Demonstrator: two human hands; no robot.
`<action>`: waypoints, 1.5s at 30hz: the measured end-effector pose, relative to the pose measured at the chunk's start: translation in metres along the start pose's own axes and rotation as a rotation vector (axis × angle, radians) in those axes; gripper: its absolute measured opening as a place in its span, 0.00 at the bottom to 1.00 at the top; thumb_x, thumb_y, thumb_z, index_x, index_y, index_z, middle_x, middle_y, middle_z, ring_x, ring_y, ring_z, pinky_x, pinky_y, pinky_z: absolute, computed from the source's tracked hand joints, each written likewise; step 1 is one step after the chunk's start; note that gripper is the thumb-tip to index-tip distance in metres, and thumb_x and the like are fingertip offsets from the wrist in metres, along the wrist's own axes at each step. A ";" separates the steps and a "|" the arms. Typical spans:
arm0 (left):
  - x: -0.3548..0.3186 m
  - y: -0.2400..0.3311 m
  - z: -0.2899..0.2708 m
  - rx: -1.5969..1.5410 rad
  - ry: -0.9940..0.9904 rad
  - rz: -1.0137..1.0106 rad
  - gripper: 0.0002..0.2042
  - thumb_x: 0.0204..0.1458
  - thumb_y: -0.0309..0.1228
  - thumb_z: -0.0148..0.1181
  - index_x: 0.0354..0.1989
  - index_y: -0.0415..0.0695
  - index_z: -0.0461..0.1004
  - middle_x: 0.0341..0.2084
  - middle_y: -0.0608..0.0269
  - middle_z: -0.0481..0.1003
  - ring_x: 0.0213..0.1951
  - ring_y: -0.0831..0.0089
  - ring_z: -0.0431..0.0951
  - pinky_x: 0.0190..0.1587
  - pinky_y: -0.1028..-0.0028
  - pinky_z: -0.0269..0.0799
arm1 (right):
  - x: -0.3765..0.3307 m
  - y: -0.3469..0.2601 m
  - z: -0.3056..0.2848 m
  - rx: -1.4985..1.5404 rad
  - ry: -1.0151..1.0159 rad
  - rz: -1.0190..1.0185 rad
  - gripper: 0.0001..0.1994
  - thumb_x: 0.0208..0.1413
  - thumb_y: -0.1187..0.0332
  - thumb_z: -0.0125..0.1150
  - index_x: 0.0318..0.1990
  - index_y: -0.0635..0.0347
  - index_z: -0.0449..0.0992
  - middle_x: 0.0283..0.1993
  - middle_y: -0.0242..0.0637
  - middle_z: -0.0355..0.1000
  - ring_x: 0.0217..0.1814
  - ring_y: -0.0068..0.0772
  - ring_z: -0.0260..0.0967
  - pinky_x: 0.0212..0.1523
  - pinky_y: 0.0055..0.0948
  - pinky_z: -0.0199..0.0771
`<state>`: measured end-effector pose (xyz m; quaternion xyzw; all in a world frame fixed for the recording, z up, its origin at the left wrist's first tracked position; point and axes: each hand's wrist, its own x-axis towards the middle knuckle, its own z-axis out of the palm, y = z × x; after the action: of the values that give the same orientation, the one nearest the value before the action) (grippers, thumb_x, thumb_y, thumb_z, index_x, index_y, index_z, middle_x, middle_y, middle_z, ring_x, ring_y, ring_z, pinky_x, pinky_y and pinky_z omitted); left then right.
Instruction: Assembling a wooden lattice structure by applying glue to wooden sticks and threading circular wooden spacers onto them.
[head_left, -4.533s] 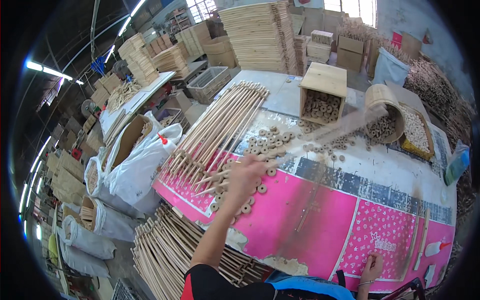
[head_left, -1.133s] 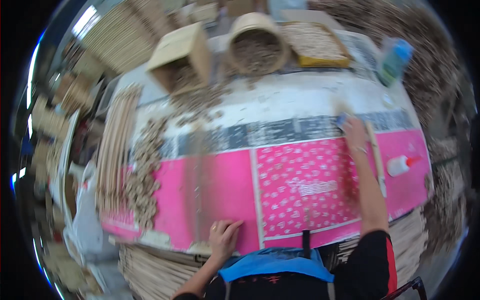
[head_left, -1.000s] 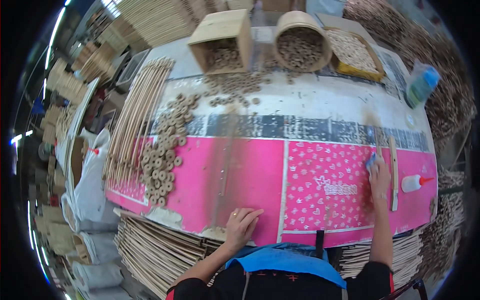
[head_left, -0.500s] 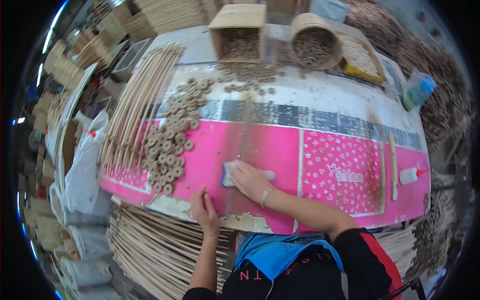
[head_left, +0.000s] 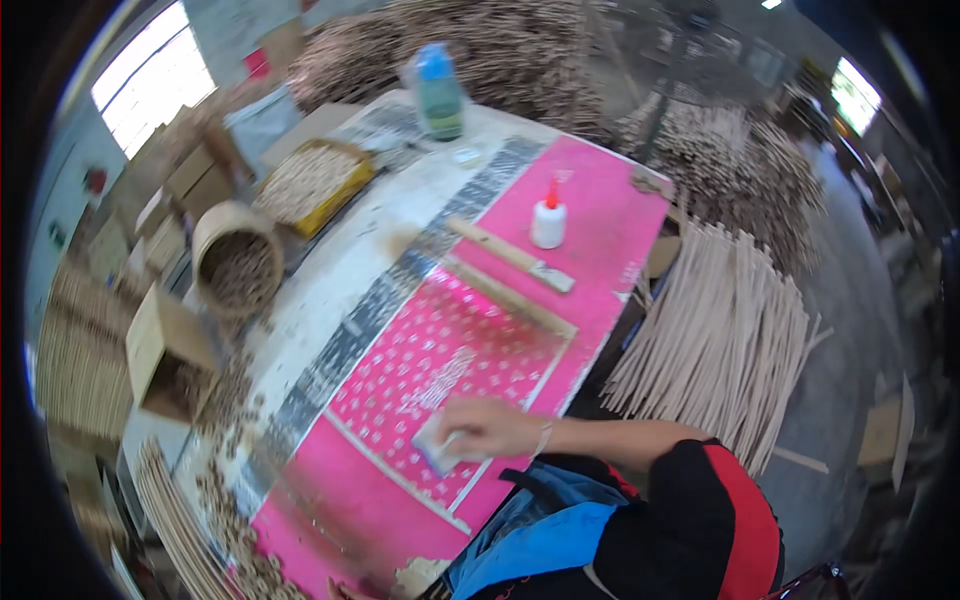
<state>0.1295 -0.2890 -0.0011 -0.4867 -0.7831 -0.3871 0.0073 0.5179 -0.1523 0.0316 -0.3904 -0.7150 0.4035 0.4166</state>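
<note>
On the pink table cover (head_left: pixel 345 495), my right hand (head_left: pixel 487 427) is closed round a white brush-like tool with a blue edge (head_left: pixel 436 446). The tool is blurred and rests over the patterned patch near the table's front edge. Only a sliver of my left hand (head_left: pixel 342 592) shows at the bottom edge, so its fingers are hidden. Beyond the right hand lie a wooden strip along the patch (head_left: pixel 512 300) and a loose flat stick (head_left: pixel 510 254). A white glue bottle with a red tip (head_left: pixel 547 224) stands farther off.
Wooden rings (head_left: pixel 232 530) and long rods (head_left: pixel 172 515) lie at the left. A square wooden box (head_left: pixel 165 345), a round tub (head_left: pixel 228 230) and a yellow tray of small pieces (head_left: pixel 335 190) line the far side. A blue-capped bottle (head_left: pixel 438 95) stands at the far corner; rod bundles (head_left: pixel 715 330) lie right.
The view has swung to the right. My right hand has moved the brush-like tool rightward from the plain pink area onto the patterned patch. My left hand has almost left the picture.
</note>
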 end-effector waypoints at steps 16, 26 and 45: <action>-0.011 0.236 0.181 -0.341 -0.746 1.039 0.10 0.62 0.23 0.60 0.50 0.37 0.79 0.38 0.49 0.79 0.41 0.53 0.78 0.46 0.58 0.74 | -0.175 0.079 -0.220 -0.475 1.320 0.366 0.19 0.54 0.67 0.66 0.55 0.57 0.78 0.47 0.43 0.77 0.53 0.46 0.75 0.55 0.39 0.74; -0.047 0.232 0.198 -0.249 -0.760 1.051 0.11 0.61 0.23 0.59 0.51 0.39 0.80 0.40 0.46 0.79 0.42 0.47 0.76 0.48 0.56 0.73 | -0.440 0.161 -0.247 -0.605 1.496 1.726 0.64 0.39 0.44 0.81 0.76 0.67 0.45 0.77 0.57 0.50 0.78 0.55 0.51 0.76 0.49 0.52; -0.050 0.260 0.185 -0.227 -0.839 1.037 0.10 0.60 0.23 0.59 0.49 0.42 0.81 0.37 0.49 0.78 0.40 0.48 0.76 0.45 0.55 0.72 | -0.422 0.198 -0.249 -0.621 1.494 1.691 0.63 0.30 0.63 0.87 0.74 0.61 0.48 0.57 0.55 0.71 0.58 0.58 0.70 0.59 0.47 0.75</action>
<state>0.4234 -0.1542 0.0057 -0.9062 -0.3394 -0.1916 -0.1639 0.9352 -0.3944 -0.1841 -0.9669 0.1272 0.0306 0.2189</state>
